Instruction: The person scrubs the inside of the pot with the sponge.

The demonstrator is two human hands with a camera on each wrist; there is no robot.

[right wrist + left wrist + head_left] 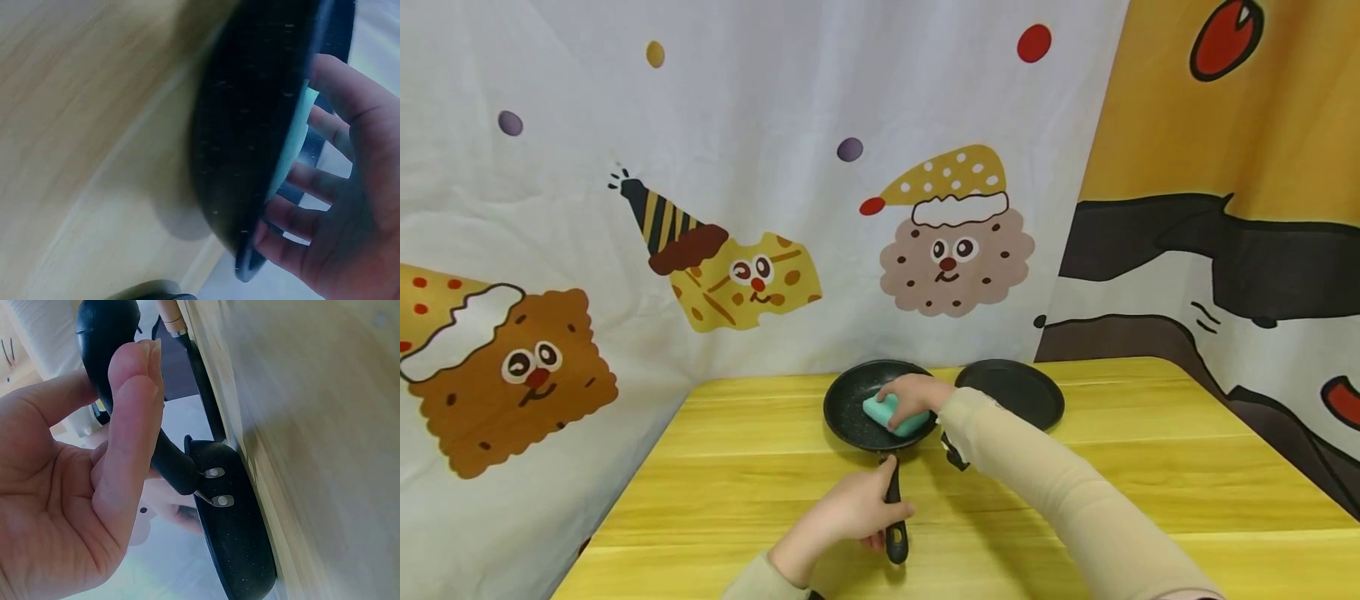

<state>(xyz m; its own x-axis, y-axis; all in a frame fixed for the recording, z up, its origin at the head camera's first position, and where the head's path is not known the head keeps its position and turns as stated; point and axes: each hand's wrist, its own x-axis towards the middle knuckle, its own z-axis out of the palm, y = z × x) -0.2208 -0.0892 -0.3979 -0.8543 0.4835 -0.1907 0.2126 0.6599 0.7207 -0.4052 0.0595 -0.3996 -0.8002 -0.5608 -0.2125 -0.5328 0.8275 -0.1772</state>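
A black frying pan (846, 404) with a speckled inside stands on the table. My left hand (859, 504) grips its black handle (895, 537); the left wrist view shows the fingers bent around the handle (103, 356) and two rivets where it joins the pan. Inside the pan lies a teal sponge (880, 408). My right hand (917, 395) holds this sponge from above against the pan's inner surface. In the right wrist view, the pan wall (250, 112) hides much of the sponge (294, 147), and the fingers of the right hand (337, 181) reach over the rim.
To the right of the frying pan, a flat round black pan (1018, 396) lies near the table's back edge, partly behind the right sleeve. A wooden handle (170, 314) on it shows in the left wrist view. Behind the wooden table (737, 467) hangs a printed cartoon curtain (775, 125).
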